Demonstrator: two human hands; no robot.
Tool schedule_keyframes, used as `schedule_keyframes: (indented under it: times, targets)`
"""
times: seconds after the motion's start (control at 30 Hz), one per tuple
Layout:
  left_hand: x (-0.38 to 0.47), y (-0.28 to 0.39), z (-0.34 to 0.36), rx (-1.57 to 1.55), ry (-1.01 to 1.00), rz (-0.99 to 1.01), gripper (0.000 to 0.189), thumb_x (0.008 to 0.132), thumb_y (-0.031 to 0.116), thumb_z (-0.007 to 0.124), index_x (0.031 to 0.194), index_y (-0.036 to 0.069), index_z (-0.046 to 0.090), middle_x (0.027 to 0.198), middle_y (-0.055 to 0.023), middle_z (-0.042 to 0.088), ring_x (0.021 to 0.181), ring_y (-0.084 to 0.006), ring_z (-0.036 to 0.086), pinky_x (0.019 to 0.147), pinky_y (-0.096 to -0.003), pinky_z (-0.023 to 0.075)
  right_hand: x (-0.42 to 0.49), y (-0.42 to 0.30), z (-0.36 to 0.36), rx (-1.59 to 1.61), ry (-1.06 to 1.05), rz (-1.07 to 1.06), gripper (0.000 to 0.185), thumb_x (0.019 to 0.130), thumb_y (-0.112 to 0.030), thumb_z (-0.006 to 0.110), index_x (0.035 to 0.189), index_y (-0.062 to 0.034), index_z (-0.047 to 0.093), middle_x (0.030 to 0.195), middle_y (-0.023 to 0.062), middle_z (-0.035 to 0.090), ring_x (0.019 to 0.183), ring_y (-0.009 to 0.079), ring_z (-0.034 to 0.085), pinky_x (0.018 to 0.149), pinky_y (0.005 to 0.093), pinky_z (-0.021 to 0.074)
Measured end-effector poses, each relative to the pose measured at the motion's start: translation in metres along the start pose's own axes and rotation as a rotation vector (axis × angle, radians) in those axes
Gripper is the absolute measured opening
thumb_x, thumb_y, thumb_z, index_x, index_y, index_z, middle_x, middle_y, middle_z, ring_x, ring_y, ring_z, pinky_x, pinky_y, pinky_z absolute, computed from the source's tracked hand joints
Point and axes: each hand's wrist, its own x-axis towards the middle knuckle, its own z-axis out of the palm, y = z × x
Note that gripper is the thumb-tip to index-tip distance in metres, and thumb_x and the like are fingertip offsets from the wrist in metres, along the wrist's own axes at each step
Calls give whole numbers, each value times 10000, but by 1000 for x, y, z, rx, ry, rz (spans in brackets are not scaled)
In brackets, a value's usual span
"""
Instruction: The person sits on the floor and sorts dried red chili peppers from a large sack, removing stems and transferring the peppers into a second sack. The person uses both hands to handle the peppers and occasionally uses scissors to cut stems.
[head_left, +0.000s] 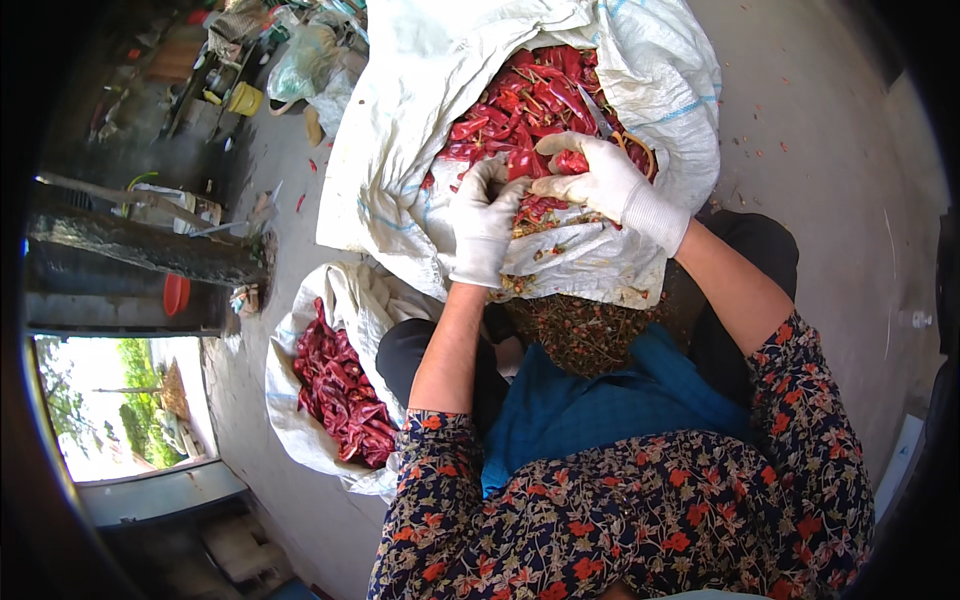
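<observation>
Both hands wear white knit gloves and meet over the mouth of a large white woven sack (420, 97) full of dried red chili peppers (495, 120). My left hand (481, 221) pinches a red chili pepper (525, 163) at its lower end. My right hand (600, 180) curls around another red pepper (571, 162), its fingertips meeting those of the left. A pair of scissors (600, 116) with orange handles lies against the back of my right hand, blades pointing away over the peppers; whether the hand supports it is hidden.
Cut stems and caps (585, 330) lie in a heap between my knees. To the left stands a smaller white sack (281, 390) holding red peppers (345, 397). Farther left are a tree trunk (142, 240), plastic bags (304, 64) and a yellow container (244, 98).
</observation>
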Motion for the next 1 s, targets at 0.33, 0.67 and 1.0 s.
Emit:
schedule_keyframes:
  times: [0.33,0.67,1.0]
  targets:
    - [-16,34,16,513,31,468,290,799,-9,753,1080,23,690,991,-103,668,818,-199,667,769,-312,550,-6,-21,10,676,-184,227,489,912,-160,812,1331,-70,576,991,10,680,708,40,598,565,205,441]
    - [-13,36,6,-21,-143,-86,296,937,127,748,1174,-3,629,947,11,609,800,-68,548,741,-221,483,-10,-22,1,-372,-108,-308,901,806,-83,754,1596,-180,333,1448,133,597,1136,335,690,989,419,568]
    - [-8,28,-2,-199,-213,-138,368,985,88,703,1308,-57,604,1125,-99,719,953,-135,688,877,-274,565,-7,-12,-2,198,-182,-235,774,896,-8,636,1600,-87,324,1324,101,660,979,191,712,905,333,567]
